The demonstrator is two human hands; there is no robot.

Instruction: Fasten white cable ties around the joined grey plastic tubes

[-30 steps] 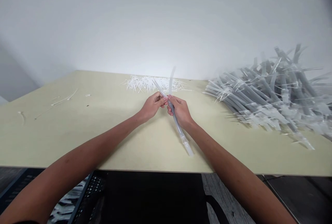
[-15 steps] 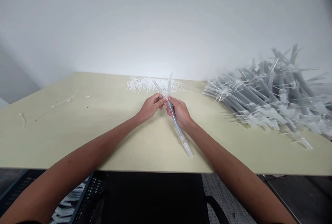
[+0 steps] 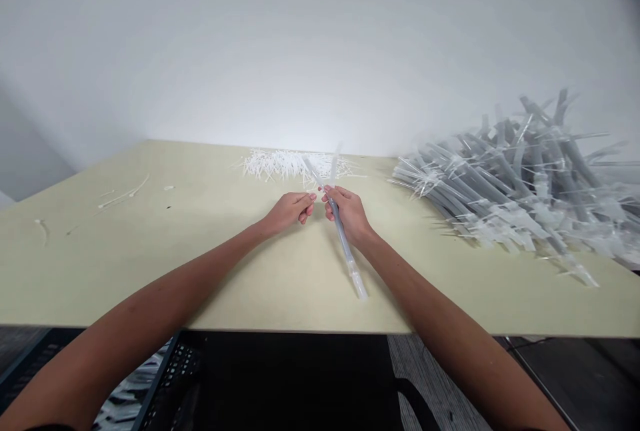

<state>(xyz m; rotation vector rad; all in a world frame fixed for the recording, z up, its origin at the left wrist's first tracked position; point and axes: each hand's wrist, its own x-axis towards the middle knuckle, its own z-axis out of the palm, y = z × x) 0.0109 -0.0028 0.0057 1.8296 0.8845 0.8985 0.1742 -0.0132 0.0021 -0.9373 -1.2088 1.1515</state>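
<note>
My right hand (image 3: 347, 211) is closed round a grey, translucent tube (image 3: 343, 234) near its forked upper end. Two clear branches stick up above the fingers, and a paler clear sleeve (image 3: 357, 280) forms the lower end, close over the table. Just left of the fork, my left hand (image 3: 293, 211) is closed with thumb and forefinger pinched together, a small gap away from the right fingers. Whatever thin thing it may pinch is too small to make out. Behind both hands lies a heap of white cable ties (image 3: 275, 163).
A large pile of similar grey tubes (image 3: 480, 184) with clear ends and ties covers the table's right side. Some loose cable ties (image 3: 125, 194) lie at the left. Below the front edge, a dark perforated crate (image 3: 167, 368) holds more clear pieces.
My left hand has drawn away leftward from the tube's fork, opening a small gap. The tube's lower end has swung slightly left, while my right hand keeps hold.
</note>
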